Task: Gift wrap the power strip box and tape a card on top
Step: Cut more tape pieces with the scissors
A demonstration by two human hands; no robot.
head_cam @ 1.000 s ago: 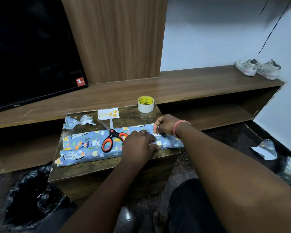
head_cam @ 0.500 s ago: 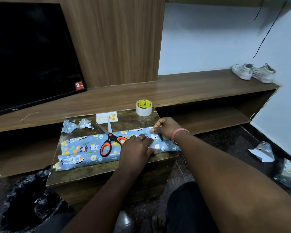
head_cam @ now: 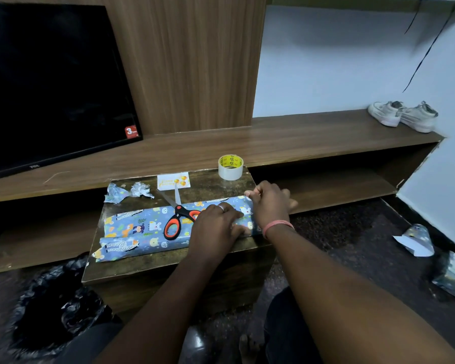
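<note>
A long box wrapped in blue animal-print paper lies across a small dark wooden stool. Orange-handled scissors rest on top of it. My left hand presses down on the right part of the wrapped box. My right hand pinches the paper at the box's right end, fingers curled over the far corner. A small white card with orange balloons lies behind the box. At the stool's far right corner stands a roll of clear tape.
Two crumpled paper scraps sit at the stool's back left. A black bin bag is on the floor at left. Wrapping paper offcuts lie on the floor at right. A TV and shoes stand on the long shelf.
My right hand has shifted from a fist on the box's far edge to pinching the paper at the right end. The left hand keeps pressing in the same place.
</note>
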